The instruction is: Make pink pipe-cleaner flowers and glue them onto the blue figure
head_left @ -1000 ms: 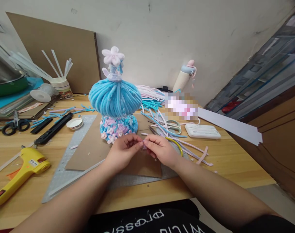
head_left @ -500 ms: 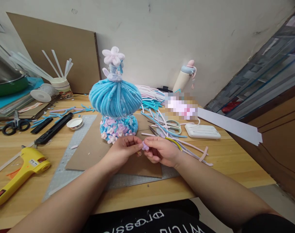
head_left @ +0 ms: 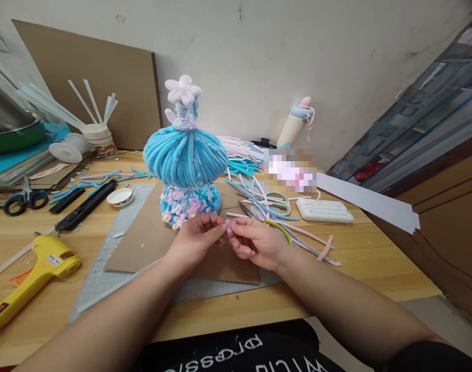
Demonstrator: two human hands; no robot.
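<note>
Your left hand (head_left: pixel 195 235) and right hand (head_left: pixel 259 240) both pinch a small lilac flower (head_left: pixel 228 226) over the cardboard sheet (head_left: pixel 137 232), near the blue pipe-cleaner ornament (head_left: pixel 185 157).

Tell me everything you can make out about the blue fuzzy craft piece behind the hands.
The blue fuzzy craft piece stands upright on a brown cardboard sheet. Thick, plush-looking blue strands form its wide, rounded middle, gathered at a narrow pale neck. A large pale pink flower tops it. The base mixes blue, lilac and pink, with small flowers on it. The left hand overlaps the lower edge in view; whether they touch, I can't tell.
</note>
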